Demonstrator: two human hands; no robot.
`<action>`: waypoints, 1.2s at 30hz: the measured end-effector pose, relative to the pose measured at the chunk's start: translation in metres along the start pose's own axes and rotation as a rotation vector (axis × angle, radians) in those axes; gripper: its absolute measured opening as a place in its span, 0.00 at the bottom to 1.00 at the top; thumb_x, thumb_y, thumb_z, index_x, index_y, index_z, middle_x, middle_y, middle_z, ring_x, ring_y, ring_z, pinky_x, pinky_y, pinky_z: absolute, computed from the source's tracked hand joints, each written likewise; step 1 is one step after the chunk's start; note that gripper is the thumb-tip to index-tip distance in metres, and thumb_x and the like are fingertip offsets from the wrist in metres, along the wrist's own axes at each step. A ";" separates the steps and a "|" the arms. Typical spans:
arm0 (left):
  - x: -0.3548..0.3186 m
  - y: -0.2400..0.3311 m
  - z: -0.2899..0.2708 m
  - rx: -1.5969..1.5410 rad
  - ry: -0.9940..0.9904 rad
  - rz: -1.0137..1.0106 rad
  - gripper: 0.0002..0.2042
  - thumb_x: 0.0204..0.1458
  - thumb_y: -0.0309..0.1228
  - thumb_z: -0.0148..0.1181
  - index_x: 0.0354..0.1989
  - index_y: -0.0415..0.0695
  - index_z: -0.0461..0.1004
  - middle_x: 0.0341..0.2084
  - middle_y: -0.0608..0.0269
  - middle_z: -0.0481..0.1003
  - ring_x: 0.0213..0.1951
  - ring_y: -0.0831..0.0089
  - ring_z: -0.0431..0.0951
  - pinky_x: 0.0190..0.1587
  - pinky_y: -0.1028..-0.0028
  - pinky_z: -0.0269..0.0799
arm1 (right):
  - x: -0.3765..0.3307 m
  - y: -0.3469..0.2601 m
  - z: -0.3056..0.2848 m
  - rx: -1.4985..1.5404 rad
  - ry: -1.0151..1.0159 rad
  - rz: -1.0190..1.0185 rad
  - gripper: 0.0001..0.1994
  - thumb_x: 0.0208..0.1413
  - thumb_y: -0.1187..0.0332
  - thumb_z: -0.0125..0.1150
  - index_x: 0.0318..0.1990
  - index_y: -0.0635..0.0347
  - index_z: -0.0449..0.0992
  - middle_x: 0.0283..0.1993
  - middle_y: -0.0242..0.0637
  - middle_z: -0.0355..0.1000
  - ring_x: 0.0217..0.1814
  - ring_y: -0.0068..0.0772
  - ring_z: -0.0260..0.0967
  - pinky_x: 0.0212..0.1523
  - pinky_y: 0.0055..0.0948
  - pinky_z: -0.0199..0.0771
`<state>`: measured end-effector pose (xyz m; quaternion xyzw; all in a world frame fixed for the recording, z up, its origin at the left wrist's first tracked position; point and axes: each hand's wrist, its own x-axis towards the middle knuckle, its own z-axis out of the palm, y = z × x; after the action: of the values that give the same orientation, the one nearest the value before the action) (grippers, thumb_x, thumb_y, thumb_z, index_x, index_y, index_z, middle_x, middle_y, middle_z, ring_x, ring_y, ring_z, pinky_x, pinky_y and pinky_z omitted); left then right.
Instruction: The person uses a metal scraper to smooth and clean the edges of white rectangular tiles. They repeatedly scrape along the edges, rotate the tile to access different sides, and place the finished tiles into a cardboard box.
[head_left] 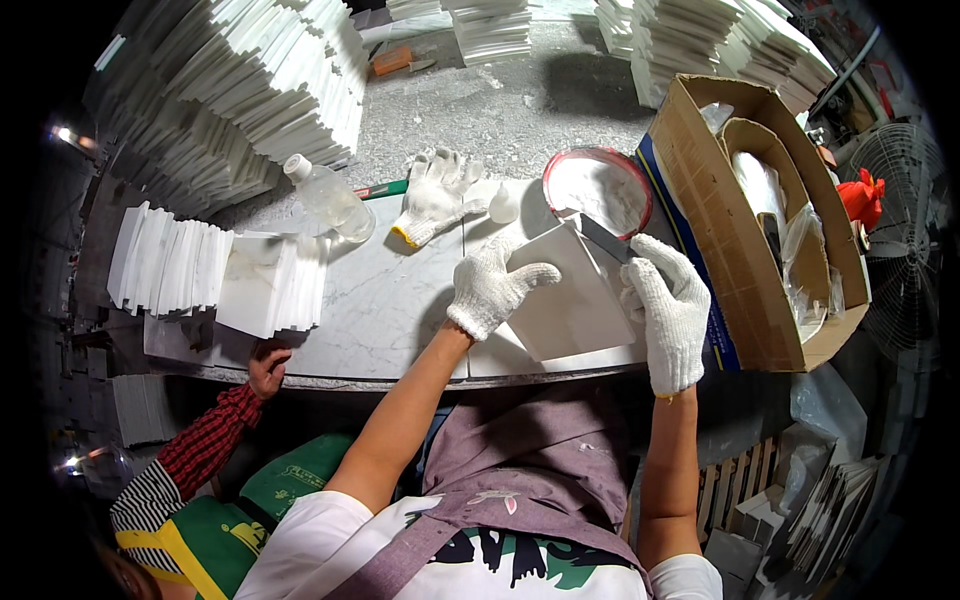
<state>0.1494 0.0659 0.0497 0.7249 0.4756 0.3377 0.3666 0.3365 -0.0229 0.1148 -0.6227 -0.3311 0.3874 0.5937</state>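
Observation:
My left hand (492, 290), in a white knitted glove, grips a square white tile (570, 310) by its left side, thumb across its face. The tile is tilted up above the table. My gloved right hand (668, 315) pinches a flat grey metal blade (602, 238), like a scraper, which lies along the tile's upper right edge. Whether blade and edge touch, I cannot tell. Just beyond is a round red-rimmed tub (598, 185) of white paste. A small white squeeze bottle (504, 205) and an empty white glove (436, 200) lie left of it.
A cardboard box (700, 170) holding plastic-wrapped items stands at right, a fan (900, 220) beyond it. Tile stacks (275, 80) rise at far left; more tiles (170, 260) line the left side. A clear bottle (335, 200) stands nearby. Another person's hand (267, 368) is at the table's left edge.

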 end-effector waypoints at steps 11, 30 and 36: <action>0.005 -0.007 0.004 -0.009 0.013 0.052 0.23 0.37 0.54 0.70 0.32 0.47 0.78 0.25 0.63 0.77 0.28 0.67 0.78 0.32 0.70 0.71 | 0.004 0.001 0.000 0.004 0.005 0.009 0.12 0.54 0.72 0.62 0.46 0.64 0.77 0.36 0.34 0.76 0.25 0.17 0.71 0.24 0.16 0.67; 0.006 -0.005 0.001 -0.044 -0.065 -0.068 0.18 0.42 0.40 0.71 0.35 0.40 0.79 0.28 0.65 0.77 0.29 0.79 0.75 0.33 0.76 0.71 | 0.062 0.058 -0.014 -0.151 0.224 -0.167 0.12 0.55 0.70 0.61 0.47 0.63 0.76 0.34 0.36 0.75 0.24 0.16 0.68 0.24 0.17 0.68; 0.007 -0.006 0.003 -0.136 -0.056 -0.068 0.21 0.43 0.41 0.71 0.41 0.37 0.77 0.29 0.64 0.77 0.30 0.80 0.75 0.33 0.77 0.71 | 0.040 0.034 -0.011 0.198 0.079 0.152 0.13 0.55 0.71 0.61 0.47 0.66 0.75 0.32 0.34 0.74 0.25 0.16 0.68 0.25 0.14 0.63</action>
<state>0.1515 0.0734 0.0435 0.6910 0.4655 0.3360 0.4392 0.3637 0.0043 0.0776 -0.5992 -0.2194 0.4373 0.6337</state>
